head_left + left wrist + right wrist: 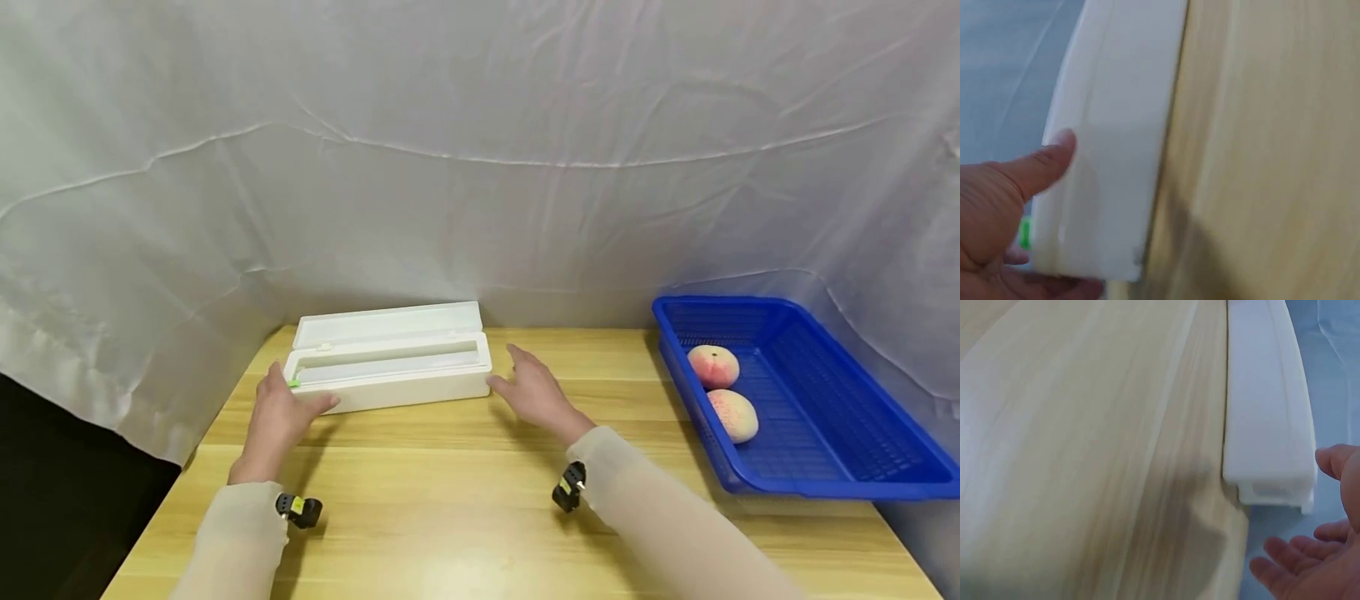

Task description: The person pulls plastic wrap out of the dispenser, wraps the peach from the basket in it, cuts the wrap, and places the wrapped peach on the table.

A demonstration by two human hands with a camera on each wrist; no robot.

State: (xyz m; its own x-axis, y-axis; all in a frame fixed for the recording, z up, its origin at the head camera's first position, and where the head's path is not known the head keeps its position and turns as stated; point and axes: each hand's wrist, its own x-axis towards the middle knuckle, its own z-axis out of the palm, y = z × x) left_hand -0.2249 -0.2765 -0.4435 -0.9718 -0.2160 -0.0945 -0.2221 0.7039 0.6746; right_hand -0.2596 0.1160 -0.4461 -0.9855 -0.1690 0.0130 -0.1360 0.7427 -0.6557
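A long white cling film dispenser (408, 390) stands at the back of the table, its hinged lid (390, 323) raised behind it. A pale roll lies in its trough, and a small green piece (294, 383) shows at the left end. My left hand (277, 421) grips that left end, thumb (1047, 165) on the front upper edge and the other fingers around the end, partly hidden. Near the right end, my right hand (536, 392) is spread with nothing in it. In the right wrist view its fingers (1291, 559) are apart from the dispenser.
A blue plastic basket (813, 487) stands at the right of the wooden table (450, 517). Two peaches (714, 367) lie along its left side. Grey-white cloth (480, 225) hangs behind the table and along both sides.
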